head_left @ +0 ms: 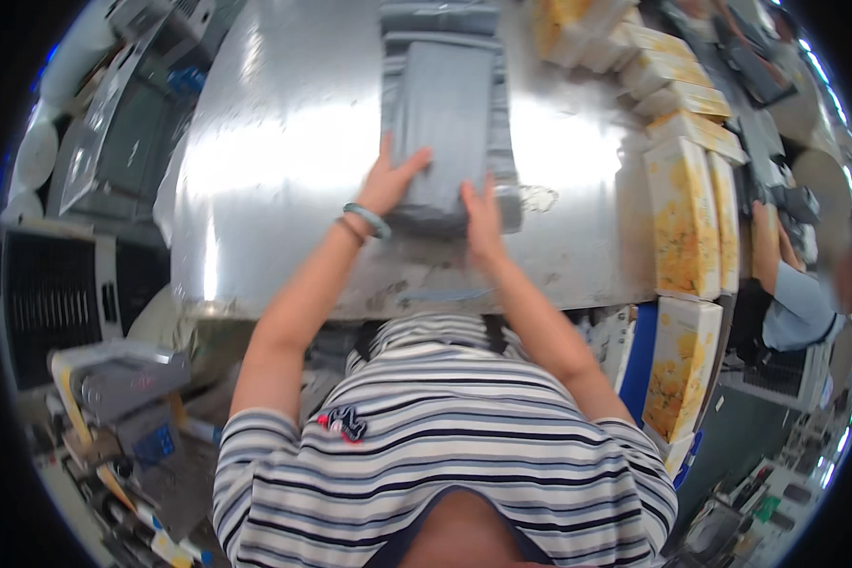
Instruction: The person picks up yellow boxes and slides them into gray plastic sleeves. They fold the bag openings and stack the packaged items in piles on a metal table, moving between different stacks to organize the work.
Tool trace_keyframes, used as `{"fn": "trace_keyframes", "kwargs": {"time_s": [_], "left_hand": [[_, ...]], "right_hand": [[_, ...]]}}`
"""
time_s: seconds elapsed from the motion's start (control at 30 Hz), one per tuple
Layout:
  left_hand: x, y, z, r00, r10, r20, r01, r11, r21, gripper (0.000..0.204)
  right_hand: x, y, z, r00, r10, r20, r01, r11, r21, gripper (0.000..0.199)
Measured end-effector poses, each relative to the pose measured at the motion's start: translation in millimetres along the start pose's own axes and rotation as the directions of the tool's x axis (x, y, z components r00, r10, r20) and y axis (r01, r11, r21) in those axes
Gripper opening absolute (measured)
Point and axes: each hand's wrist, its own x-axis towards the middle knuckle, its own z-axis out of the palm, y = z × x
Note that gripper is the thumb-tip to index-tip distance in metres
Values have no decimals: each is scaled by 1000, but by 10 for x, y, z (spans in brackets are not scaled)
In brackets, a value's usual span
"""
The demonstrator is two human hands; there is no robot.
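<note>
A stack of flat grey plastic bags point(448, 123) lies lengthwise on the metal table, its near end toward me. My left hand point(395, 180) grips the left edge of the stack, with the thumb laid over the top. At the near right corner my right hand point(483, 222) holds the opposite edge, thumb on the top. Both hands are closed about the sides, and the fingertips under the edges are partly hidden. Under the upper bundle, more grey layers show at the right side and far end.
The shiny metal table point(256, 218) ends just in front of my body. Yellow-and-white boxes point(683, 222) line its right side, with more boxes point(577, 28) at the far right. A grey machine point(123, 374) stands at lower left. Another person's arm point(772, 251) shows at right.
</note>
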Motion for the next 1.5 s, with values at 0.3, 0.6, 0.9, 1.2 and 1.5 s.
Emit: {"fn": "trace_keyframes", "kwargs": {"time_s": [0.3, 0.6, 0.9, 1.2, 1.5], "left_hand": [[-341, 871, -2446, 986, 55, 157, -139, -245, 959, 111], [-45, 804, -1388, 770, 461, 441, -607, 320, 727, 84], [-910, -593, 205, 970, 203, -132, -203, 979, 16, 68], [115, 32, -591, 815, 296, 498, -570, 563, 599, 33], [-153, -138, -183, 741, 670, -46, -423, 519, 743, 20]], "right_hand": [[436, -1530, -2177, 933, -355, 54, 243, 515, -822, 41], [733, -1062, -3464, 991, -34, -129, -52, 792, -608, 80], [-237, -411, -374, 968, 105, 230, -71, 986, -151, 50], [818, -384, -546, 751, -193, 632, 660, 208, -721, 14], [343, -510, -716, 626, -694, 356, 751, 414, -515, 11]]}}
